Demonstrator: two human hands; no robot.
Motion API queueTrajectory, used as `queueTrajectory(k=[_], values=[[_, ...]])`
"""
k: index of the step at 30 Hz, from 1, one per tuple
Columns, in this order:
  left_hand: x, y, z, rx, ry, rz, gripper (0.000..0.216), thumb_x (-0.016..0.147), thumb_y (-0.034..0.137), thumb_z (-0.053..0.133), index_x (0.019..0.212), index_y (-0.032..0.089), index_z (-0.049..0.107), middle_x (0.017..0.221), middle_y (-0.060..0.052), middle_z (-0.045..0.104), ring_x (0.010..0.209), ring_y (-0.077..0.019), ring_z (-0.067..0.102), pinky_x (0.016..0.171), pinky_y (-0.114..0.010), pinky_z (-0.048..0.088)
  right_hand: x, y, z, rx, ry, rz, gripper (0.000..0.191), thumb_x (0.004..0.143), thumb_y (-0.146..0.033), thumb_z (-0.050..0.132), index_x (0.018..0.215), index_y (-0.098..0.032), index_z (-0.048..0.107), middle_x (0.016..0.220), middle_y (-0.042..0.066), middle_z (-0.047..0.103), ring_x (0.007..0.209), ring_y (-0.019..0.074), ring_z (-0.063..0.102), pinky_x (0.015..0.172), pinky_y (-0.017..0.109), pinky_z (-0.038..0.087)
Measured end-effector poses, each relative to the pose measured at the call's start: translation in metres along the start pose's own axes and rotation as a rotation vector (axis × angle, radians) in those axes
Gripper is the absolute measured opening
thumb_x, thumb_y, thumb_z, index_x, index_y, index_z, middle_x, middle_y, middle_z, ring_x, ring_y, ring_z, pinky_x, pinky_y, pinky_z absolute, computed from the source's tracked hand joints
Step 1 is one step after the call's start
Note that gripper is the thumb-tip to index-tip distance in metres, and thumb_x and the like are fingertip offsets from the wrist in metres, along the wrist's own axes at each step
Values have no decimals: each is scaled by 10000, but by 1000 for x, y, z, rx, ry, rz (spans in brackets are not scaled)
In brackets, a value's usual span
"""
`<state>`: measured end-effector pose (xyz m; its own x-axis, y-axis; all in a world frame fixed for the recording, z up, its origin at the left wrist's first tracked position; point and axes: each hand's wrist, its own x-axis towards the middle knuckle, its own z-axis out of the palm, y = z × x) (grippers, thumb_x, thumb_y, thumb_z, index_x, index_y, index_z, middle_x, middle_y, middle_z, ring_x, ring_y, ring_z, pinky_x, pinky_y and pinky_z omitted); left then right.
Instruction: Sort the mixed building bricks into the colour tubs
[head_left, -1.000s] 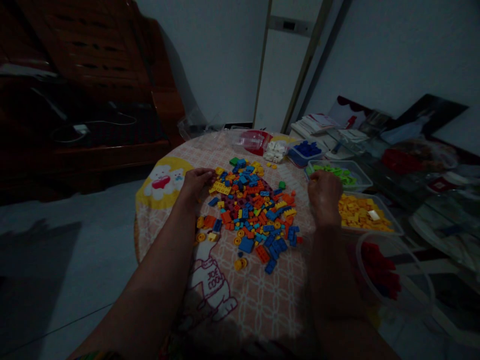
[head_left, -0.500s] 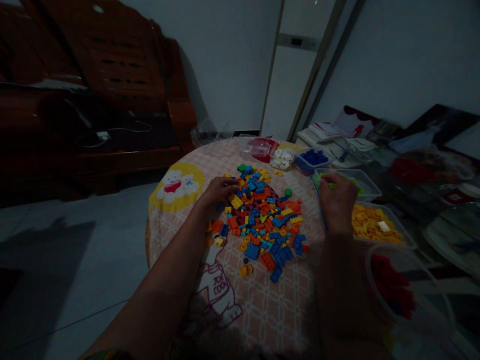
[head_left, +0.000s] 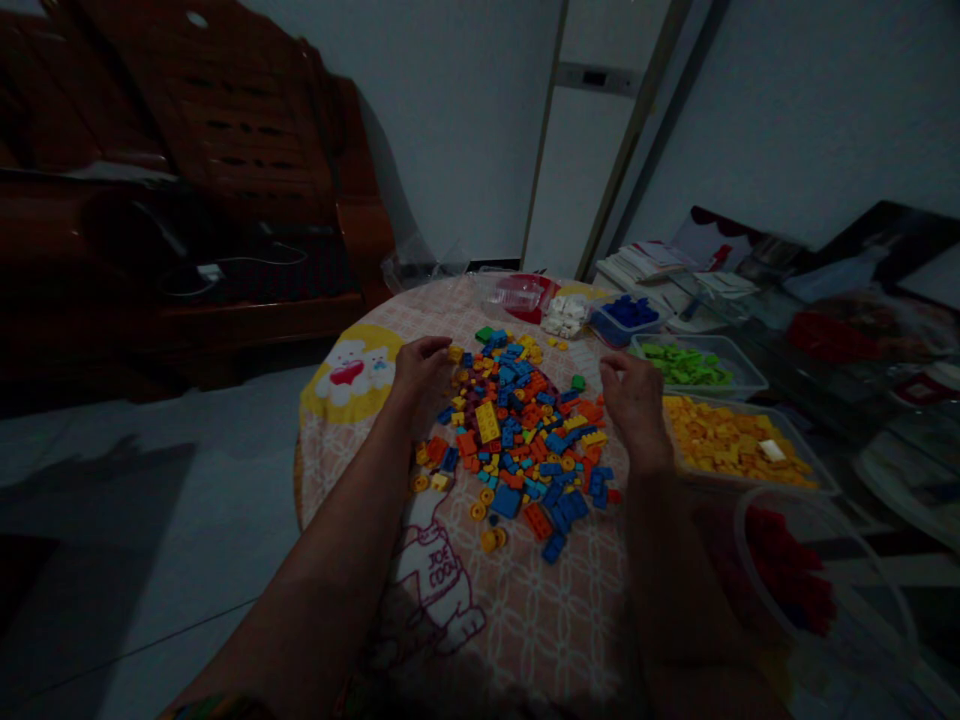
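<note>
A heap of small building bricks [head_left: 525, 425], blue, orange, yellow and red, lies on a round table with a checked cartoon cloth [head_left: 525, 620]. My left hand [head_left: 420, 370] rests at the heap's upper left edge with its fingers curled in, the tips beside a small yellow brick [head_left: 455, 353]; I cannot make out whether anything is in them. A long yellow brick [head_left: 487, 421] lies on the heap just right of that hand. My right hand [head_left: 634, 400] hovers at the heap's right edge, fingers loosely bent and apart, nothing visible in it.
Clear trays stand to the right: green bricks [head_left: 686, 365], yellow bricks [head_left: 731, 440], blue bricks [head_left: 626, 315]. White bricks [head_left: 562, 315] and a red-tinted container [head_left: 517, 292] sit at the back. A round tub of red bricks [head_left: 787, 570] is near right. A dark wooden bench [head_left: 187, 200] stands left.
My right hand came back left from over the green tray to the heap's edge. My left hand drew back up-left off the long yellow brick, which now lies further into the heap.
</note>
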<state>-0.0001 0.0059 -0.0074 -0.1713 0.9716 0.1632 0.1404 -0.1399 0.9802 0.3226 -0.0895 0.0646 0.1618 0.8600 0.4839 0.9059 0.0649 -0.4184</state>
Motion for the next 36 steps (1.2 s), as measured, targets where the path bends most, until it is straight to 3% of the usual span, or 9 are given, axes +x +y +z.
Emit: queueTrajectory(k=[4,10,14,18,22,26,29,31,36], values=[[0,-8,5,171,10,42,489,684,273,735,1164,184,741,1181,-129,707,1153,-294,647,998,-409,530,-8,5,33,13,-88,21,411,908,-245,523,1254,-105,694,1237,205,720,1188,311,645,1087,478,453],[-4,-1,19,359,-350,219,460,742,400,736,1153,196,756,1312,-145,657,1287,-341,580,1149,-451,423,-17,7,68,91,-295,32,534,943,-303,561,1437,-99,571,1455,220,591,1374,308,540,1174,465,397],[-10,7,22,294,-561,283,526,751,549,735,1177,242,766,1340,-121,665,1258,-324,603,1131,-430,444,-19,-4,76,313,-398,-72,438,924,-304,588,1340,-190,666,1412,143,649,1325,271,592,1174,473,410],[-19,22,22,196,-704,292,505,728,546,775,1149,267,791,1324,-96,695,1268,-300,603,1134,-415,434,-19,-14,71,449,-480,-138,360,846,-309,692,1175,-180,764,1342,143,699,1275,296,636,1131,477,455],[-26,35,21,118,-800,183,460,696,511,814,1076,252,824,1083,-87,770,975,-261,700,882,-359,549,-16,-18,58,543,-565,-183,184,810,-302,704,919,-206,816,1100,80,794,1091,278,714,1025,437,523],[-29,40,20,58,-868,12,461,671,506,828,1036,224,836,834,-70,768,748,-223,681,697,-324,532,-14,-18,45,618,-641,-130,237,823,-387,669,793,-193,803,811,19,778,796,213,713,771,322,549],[-31,40,20,-65,-777,-27,415,634,481,854,951,213,843,916,-92,790,806,-247,708,738,-349,549,-13,-18,37,626,-687,-55,303,795,-443,670,706,-174,779,605,-14,685,573,149,607,572,254,459],[-31,39,19,-161,-640,-55,403,616,458,861,920,196,833,966,-112,792,838,-265,720,771,-374,560,-13,-20,32,634,-678,-42,308,792,-449,674,715,-171,783,609,-4,696,571,151,608,569,257,459],[-23,27,7,-162,-166,-63,356,580,383,816,865,171,799,927,-108,781,814,-240,690,737,-343,541,-16,-35,32,653,-567,-209,318,846,-357,667,1099,-222,804,1176,77,782,1098,261,710,959,397,544]])
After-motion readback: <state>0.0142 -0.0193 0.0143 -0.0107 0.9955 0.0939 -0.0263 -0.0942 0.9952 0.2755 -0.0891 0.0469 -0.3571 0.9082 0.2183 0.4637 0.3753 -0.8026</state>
